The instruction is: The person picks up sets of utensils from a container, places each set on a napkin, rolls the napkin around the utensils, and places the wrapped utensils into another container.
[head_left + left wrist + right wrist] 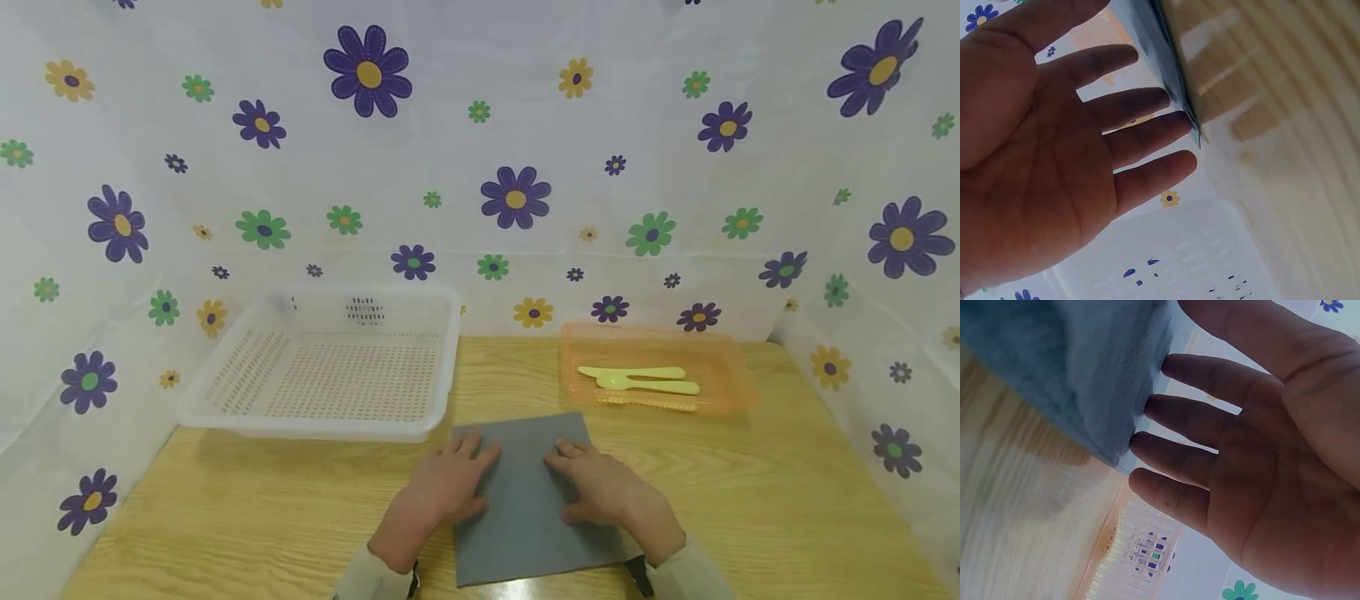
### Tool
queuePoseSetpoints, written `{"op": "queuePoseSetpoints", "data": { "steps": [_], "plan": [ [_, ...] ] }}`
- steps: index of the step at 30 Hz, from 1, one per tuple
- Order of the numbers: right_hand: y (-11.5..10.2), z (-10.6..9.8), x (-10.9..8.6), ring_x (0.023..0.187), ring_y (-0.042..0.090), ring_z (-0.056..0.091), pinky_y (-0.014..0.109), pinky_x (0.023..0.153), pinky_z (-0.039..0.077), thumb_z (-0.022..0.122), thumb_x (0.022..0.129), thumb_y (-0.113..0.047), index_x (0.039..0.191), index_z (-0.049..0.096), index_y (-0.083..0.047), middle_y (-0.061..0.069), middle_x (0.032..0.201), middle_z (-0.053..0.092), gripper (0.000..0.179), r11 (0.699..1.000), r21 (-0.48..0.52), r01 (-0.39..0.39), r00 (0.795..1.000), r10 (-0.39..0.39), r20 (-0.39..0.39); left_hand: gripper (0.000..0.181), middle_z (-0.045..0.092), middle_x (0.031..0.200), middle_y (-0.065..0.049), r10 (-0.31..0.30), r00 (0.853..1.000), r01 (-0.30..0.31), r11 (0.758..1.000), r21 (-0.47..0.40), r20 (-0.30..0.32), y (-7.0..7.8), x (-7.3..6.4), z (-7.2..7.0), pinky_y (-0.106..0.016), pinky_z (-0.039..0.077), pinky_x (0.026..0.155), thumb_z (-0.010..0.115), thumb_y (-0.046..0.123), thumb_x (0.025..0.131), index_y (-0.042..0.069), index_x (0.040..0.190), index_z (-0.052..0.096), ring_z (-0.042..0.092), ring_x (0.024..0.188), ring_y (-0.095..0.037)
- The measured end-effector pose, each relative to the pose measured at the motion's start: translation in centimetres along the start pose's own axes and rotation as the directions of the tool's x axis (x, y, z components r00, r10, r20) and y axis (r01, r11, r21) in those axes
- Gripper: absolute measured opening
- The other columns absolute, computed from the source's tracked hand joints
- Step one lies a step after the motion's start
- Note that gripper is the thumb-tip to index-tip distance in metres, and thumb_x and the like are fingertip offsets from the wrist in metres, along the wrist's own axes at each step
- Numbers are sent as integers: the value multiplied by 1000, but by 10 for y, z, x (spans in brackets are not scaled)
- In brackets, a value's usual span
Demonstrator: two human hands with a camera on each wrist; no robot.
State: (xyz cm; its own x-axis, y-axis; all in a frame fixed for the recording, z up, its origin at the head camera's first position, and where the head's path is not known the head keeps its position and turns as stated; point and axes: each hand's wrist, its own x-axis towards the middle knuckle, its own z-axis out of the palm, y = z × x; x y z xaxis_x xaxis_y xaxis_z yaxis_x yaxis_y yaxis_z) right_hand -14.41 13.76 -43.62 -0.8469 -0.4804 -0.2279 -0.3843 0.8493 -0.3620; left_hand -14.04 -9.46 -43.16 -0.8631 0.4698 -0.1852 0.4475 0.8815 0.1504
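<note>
A flat, roughly square grey cloth lies on the wooden table, slightly turned. My left hand rests on its left side with fingers spread. On the opposite side, my right hand touches it with extended fingertips. The left wrist view shows the left hand palm-on, its straight fingers meeting the edge of the cloth. In the right wrist view, fingertips of the right hand touch the soft-looking cloth. Neither hand grips it.
A white perforated basket stands at the back left. An orange tray at the back right holds a yellow knife, a yellow spoon and a slim yellow piece of unclear kind. Behind hangs a flowered curtain.
</note>
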Motion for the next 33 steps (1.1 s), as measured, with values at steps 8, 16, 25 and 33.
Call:
{"op": "queuePoseSetpoints", "data": {
  "steps": [8, 16, 25, 33],
  "plan": [
    [-4, 2, -1, 136, 41, 43, 52, 107, 39, 88, 74, -19, 135, 56, 2, 22, 147, 47, 73, 999, -43, 7, 1000, -8, -25, 61, 42, 151, -19, -12, 999, 12, 1000, -6, 52, -1, 2, 2, -54, 43, 103, 74, 29, 89, 13, 144, 51, 42, 138, -37],
    [-14, -1, -5, 88, 29, 62, 47, 76, 54, 90, 69, -19, 98, 66, 5, 15, 104, 60, 45, 990, -125, -58, 997, 52, -58, 62, 42, 152, -19, -7, 999, 8, 1000, -23, 46, -3, 3, 4, -55, 42, 103, 75, 30, 89, 12, 143, 51, 41, 138, -38],
    [-19, 0, -6, 75, 23, 55, 45, 65, 53, 89, 70, -19, 84, 67, 3, 12, 93, 56, 35, 986, -137, -93, 995, 87, -45, 65, 43, 151, -17, 31, 999, -31, 999, -12, 19, -3, 6, 5, -52, 38, 109, 78, 27, 86, 7, 142, 51, 40, 140, -35],
    [-18, 4, -4, 73, 21, 53, 43, 63, 52, 90, 69, -18, 83, 68, 4, 12, 91, 55, 34, 988, -122, -96, 995, 91, -46, 64, 39, 154, -18, 15, 998, -11, 998, -57, 68, -2, 5, 2, -54, 37, 109, 74, 24, 88, 8, 144, 49, 37, 142, -34]
  ]
}}
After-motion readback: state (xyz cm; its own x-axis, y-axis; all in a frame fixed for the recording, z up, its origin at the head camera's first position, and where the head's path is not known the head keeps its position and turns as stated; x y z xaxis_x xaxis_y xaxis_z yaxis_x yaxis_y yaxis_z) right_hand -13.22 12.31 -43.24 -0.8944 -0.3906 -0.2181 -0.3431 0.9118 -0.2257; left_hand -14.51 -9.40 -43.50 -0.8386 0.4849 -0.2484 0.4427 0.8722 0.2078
